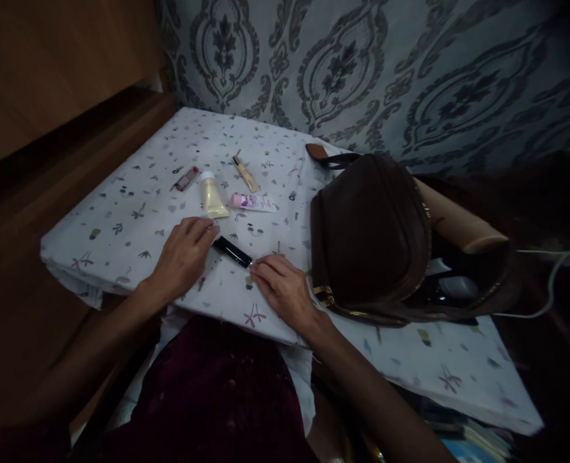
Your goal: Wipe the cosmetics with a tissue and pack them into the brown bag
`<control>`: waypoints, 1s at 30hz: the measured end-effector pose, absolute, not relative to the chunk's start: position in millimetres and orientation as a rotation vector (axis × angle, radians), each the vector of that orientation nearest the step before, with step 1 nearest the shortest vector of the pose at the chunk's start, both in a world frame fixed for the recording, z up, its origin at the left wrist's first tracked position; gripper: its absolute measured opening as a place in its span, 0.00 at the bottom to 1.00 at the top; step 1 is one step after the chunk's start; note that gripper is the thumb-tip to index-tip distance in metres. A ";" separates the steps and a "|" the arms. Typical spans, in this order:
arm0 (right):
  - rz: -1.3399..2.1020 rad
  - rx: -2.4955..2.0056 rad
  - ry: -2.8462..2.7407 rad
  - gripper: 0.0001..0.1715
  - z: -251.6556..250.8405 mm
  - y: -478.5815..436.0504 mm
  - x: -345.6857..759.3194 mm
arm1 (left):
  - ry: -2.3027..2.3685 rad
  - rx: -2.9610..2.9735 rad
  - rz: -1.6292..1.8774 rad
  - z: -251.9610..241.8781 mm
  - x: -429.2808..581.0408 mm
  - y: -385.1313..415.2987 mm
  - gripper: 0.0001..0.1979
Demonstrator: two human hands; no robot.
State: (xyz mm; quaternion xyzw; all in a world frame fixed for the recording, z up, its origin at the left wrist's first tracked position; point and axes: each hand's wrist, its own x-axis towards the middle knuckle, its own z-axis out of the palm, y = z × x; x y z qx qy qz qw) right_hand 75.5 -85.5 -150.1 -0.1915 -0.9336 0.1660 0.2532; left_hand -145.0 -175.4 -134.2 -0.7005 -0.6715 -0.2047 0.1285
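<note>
A black tube [233, 251] lies slanted near the front edge of the cloth-covered table. My left hand [184, 252] is at its upper left end, fingers drawn together. At the lower right end, the closed fingertips of my right hand [285, 288] touch or pinch the tip. Beyond my left hand stand out a pale yellow tube with a white cap [213, 196], a small pinkish item [186, 179], a slim beige tube with a dark cap [246, 174] and a pink and white tube [254, 202].
A dark brown bag [371, 231] lies unzipped on the right, with a beige object [463, 222] and dark items inside. The white patterned tablecloth [140, 199] meets a wallpapered wall behind. Wooden furniture [67, 71] borders the left side. A white cable [549, 292] runs at the far right.
</note>
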 end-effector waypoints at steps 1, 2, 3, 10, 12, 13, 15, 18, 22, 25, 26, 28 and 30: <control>0.447 -0.520 -2.544 0.14 -150.0 -85.6 75.4 | -1.955 -2.055 -0.564 -133.5 -144.3 -175.3 0.23; 0.449 -0.523 -2.548 0.15 -149.8 -85.6 75.5 | -1.957 -2.065 -0.536 -132.7 -143.8 -175.3 0.23; 0.459 -0.522 -2.549 0.15 -149.5 -85.6 75.7 | -1.958 -2.069 -0.515 -132.1 -143.5 -175.5 0.22; 0.615 -0.608 -2.462 0.10 -148.4 -85.0 77.9 | -1.966 -2.068 -0.495 -137.3 -141.0 -182.6 0.21; 0.601 -0.638 -2.452 0.08 -149.8 -84.7 77.8 | -1.961 -2.054 -0.503 -140.3 -140.8 -185.9 0.22; 0.590 -0.643 -2.453 0.08 -150.7 -84.5 77.5 | -1.958 -2.050 -0.508 -141.2 -141.1 -187.4 0.22; 0.575 -0.647 -2.447 0.07 -152.7 -84.3 76.9 | -1.957 -2.053 -0.515 -141.9 -141.9 -189.7 0.23; 0.589 -0.641 -2.423 0.06 -154.8 -84.0 75.5 | -1.973 -2.045 -0.506 -141.2 -140.0 -191.7 0.23; 0.628 -0.608 -2.403 0.05 -154.2 -84.0 74.1 | -1.927 -2.052 -0.504 -141.7 -119.5 -194.3 0.22; 0.656 -0.604 -2.387 0.05 -152.8 -84.0 73.8 | -1.826 -2.189 -0.496 -143.4 -95.5 -197.2 0.23; 0.665 -0.609 -2.382 0.05 -152.3 -83.8 73.9 | -1.805 -2.231 -0.490 -143.9 -88.9 -198.2 0.23; 0.686 -0.629 -2.377 0.06 -151.4 -83.4 74.0 | -1.797 -2.276 -0.479 -145.0 -81.2 -199.5 0.24; 0.705 -0.653 -2.370 0.07 -150.2 -82.9 73.9 | -1.828 -2.264 -0.469 -145.8 -82.6 -200.0 0.25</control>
